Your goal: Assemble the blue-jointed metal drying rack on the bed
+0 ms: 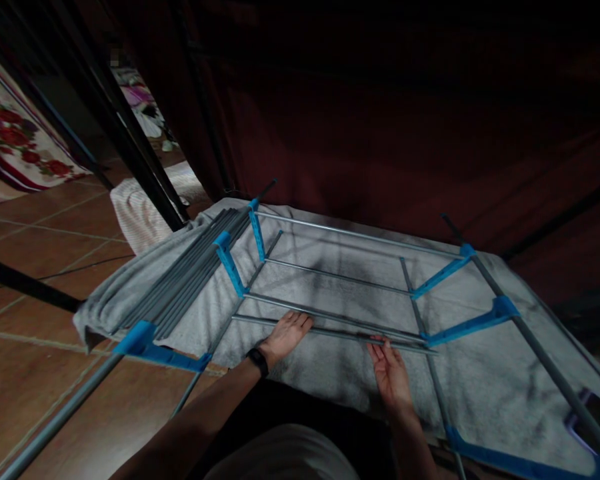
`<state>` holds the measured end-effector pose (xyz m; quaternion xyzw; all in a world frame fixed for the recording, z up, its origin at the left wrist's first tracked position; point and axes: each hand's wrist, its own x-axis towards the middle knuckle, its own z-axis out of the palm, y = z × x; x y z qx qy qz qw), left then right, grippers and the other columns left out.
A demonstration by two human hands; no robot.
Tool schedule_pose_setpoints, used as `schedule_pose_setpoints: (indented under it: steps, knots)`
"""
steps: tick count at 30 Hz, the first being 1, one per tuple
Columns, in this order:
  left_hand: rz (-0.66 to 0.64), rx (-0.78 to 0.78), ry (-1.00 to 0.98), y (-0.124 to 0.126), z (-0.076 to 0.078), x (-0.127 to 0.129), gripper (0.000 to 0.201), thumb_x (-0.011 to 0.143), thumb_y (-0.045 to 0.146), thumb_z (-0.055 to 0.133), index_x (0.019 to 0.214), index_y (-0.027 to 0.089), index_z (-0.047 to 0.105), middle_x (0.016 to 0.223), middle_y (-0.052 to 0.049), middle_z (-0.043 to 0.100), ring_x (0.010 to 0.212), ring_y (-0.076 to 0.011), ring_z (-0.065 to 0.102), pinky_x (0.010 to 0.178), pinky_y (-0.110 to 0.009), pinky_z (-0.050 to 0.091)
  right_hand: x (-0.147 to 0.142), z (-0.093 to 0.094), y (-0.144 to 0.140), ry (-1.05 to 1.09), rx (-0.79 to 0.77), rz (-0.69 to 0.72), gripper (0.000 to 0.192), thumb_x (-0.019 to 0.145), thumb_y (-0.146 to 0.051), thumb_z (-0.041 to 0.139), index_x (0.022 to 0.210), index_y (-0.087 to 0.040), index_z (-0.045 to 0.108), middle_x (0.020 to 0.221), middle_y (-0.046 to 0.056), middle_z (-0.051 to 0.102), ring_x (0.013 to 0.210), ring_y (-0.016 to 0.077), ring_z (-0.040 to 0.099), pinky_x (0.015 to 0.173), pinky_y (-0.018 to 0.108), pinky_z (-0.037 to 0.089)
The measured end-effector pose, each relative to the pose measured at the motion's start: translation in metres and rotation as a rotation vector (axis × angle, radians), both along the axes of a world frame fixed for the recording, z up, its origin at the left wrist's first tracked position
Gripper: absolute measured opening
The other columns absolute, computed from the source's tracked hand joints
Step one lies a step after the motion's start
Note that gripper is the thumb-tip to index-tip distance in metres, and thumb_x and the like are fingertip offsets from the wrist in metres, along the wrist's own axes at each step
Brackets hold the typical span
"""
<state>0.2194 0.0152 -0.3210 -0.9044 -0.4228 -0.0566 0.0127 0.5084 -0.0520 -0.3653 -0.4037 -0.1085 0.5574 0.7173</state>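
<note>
1. Rod (340, 334) in 2 hands, just on near side of front bar (340, 319) & approx. parallel; prob. held so for keeping level w/ bar.
2. Left hand (291, 327): palm down, fingers curled over rod left of its middle, closed fairly snug; prob. for steadying that half.
3. Right hand (389, 370): palm turned up, fingers half curled, fingertips on rod nr its right end, rest of hand open; looser hold, prob. for fine control of tip.
4. Grips well apart, 1 per half; prob. to prevent see-sawing.
5. Left end of rod nr left tube (221, 337), right end nr right tube (439, 393); contact at either end: can't tell.
6. Blue brackets (480, 325) between thin tubes & thick poles (545, 358); prob. for spacing & stiffness.
7. Front bar plus 2 bars farther back, all spanning left to right; prob. for holding sides apart.
8. Spare rods (193, 267) side by side on left of blanket (480, 393), mostly outside frame; prob. for easy reach w/o cluttering middle.
9. Blanket under most of frame, rumpled in places; prob. for padding.
10. Wristband (259, 361) on left wrist, clear of rod.
</note>
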Motion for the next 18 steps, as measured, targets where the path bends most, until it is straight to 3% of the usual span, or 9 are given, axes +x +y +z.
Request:
schedule_pose_setpoints:
  steps: [7,18]
  knots:
    - [0.007,0.007,0.035,-0.002,0.0009,0.002,0.025,0.092,0.006,0.048,0.111,0.016,0.06,0.107,-0.009,0.064,0.096,-0.022,0.061,0.087,-0.036,0.044,0.0022,0.0,-0.0009,0.0,0.026,0.034,0.01,0.074,-0.022,0.08,0.08,-0.026,0.073,0.099,-0.002,0.076,0.102,0.0141,0.069,0.097,0.032,0.056]
    - [0.006,0.014,0.064,-0.0033,-0.0008,0.0051,0.028,0.093,0.007,0.044,0.115,0.017,0.058,0.11,-0.009,0.064,0.098,-0.0223,0.062,0.086,-0.037,0.048,-0.0003,0.005,-0.0001,0.054,-0.015,-0.004,0.016,0.07,-0.026,0.084,0.079,-0.024,0.071,0.093,-0.003,0.076,0.091,0.0126,0.07,0.09,0.031,0.059]
